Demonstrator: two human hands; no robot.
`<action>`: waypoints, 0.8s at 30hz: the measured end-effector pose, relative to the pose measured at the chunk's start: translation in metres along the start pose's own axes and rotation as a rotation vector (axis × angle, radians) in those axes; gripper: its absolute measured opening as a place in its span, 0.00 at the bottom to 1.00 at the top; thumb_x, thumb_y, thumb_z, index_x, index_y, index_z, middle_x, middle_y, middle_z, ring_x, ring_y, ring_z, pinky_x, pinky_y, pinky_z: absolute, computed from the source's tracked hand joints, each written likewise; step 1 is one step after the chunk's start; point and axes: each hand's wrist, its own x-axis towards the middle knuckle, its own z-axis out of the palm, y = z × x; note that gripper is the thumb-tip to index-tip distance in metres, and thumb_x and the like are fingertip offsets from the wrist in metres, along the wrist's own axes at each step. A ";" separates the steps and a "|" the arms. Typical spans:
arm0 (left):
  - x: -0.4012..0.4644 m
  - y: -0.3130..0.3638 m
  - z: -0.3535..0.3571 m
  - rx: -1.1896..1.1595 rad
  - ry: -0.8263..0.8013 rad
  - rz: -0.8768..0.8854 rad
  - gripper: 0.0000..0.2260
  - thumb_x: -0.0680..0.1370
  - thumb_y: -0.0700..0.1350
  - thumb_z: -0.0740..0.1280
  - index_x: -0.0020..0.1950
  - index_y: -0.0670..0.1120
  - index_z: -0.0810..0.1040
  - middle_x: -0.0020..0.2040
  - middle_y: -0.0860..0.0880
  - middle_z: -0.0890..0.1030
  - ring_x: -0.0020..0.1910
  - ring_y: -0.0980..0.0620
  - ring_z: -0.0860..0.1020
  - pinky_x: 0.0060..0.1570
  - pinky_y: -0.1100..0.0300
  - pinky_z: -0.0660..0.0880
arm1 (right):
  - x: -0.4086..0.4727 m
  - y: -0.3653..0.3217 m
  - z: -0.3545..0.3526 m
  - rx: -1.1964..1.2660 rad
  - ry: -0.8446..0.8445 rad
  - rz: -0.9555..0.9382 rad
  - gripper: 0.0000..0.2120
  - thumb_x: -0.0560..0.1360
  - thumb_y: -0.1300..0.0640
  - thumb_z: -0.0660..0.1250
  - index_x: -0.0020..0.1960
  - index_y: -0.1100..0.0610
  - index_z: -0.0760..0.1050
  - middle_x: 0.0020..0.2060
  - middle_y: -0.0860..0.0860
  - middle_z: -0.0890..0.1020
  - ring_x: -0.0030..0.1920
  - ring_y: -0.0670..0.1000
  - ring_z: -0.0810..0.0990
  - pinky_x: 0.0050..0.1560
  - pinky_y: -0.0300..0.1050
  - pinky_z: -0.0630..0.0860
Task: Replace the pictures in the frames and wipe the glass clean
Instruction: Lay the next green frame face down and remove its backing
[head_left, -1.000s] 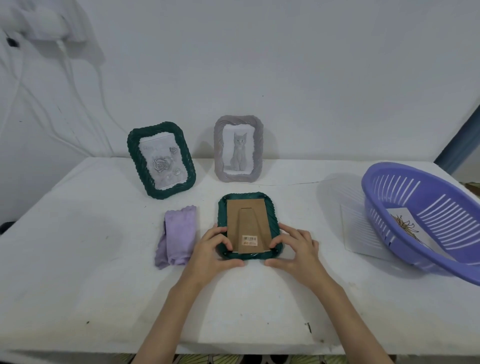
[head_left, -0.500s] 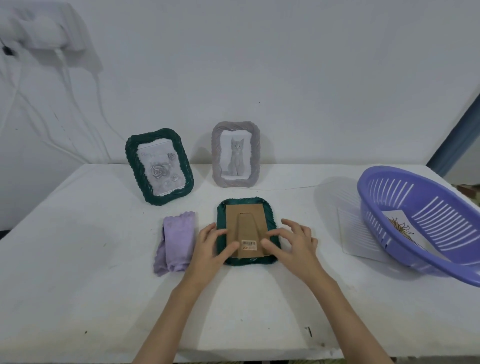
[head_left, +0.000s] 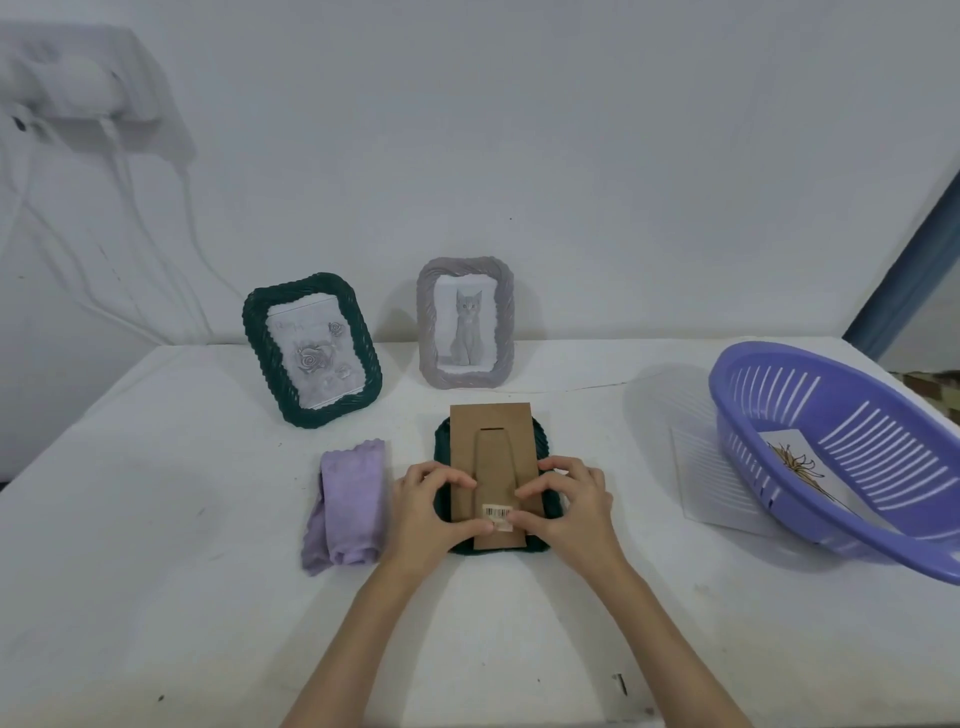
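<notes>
Fingers of both hands pinch the brown cardboard backing board (head_left: 493, 457) of a dark green woven-edged picture frame (head_left: 549, 501) lying face down at the middle of the white surface (head_left: 156, 597). The left hand (head_left: 426, 512) closes its grip on the board's left edge and the right hand (head_left: 569, 512) on its right edge, thumbs meeting near the barcode sticker (head_left: 497, 513). The board's far end juts past the frame's rim. A folded lilac cloth (head_left: 348, 506) lies just beside the frame at 9 o'clock. At 11 o'clock stands a green frame with a rose picture (head_left: 311, 348), at 12 o'clock a grey frame with a cat picture (head_left: 466, 322). At 3 o'clock, a purple slotted plastic basket (head_left: 841, 467) holds a flower print (head_left: 802, 467).
</notes>
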 end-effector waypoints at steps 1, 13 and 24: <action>0.002 0.000 -0.001 -0.042 -0.023 -0.004 0.24 0.54 0.53 0.80 0.44 0.62 0.73 0.54 0.54 0.75 0.57 0.51 0.70 0.58 0.58 0.68 | 0.001 -0.001 -0.001 0.015 -0.017 -0.007 0.13 0.60 0.54 0.79 0.38 0.42 0.77 0.52 0.42 0.73 0.54 0.43 0.65 0.58 0.44 0.61; 0.013 0.000 -0.029 -0.334 -0.130 -0.095 0.35 0.61 0.34 0.78 0.63 0.52 0.70 0.55 0.54 0.75 0.56 0.57 0.73 0.51 0.60 0.75 | 0.033 0.021 -0.017 -0.366 -0.184 0.130 0.12 0.77 0.49 0.60 0.59 0.42 0.75 0.50 0.45 0.75 0.58 0.50 0.67 0.51 0.47 0.57; 0.013 -0.026 -0.087 -0.233 -0.187 -0.230 0.35 0.64 0.36 0.76 0.68 0.50 0.66 0.59 0.51 0.74 0.54 0.57 0.76 0.51 0.62 0.75 | 0.036 0.025 -0.038 -0.406 -0.008 0.245 0.09 0.75 0.48 0.63 0.47 0.47 0.81 0.48 0.51 0.80 0.51 0.52 0.76 0.48 0.48 0.59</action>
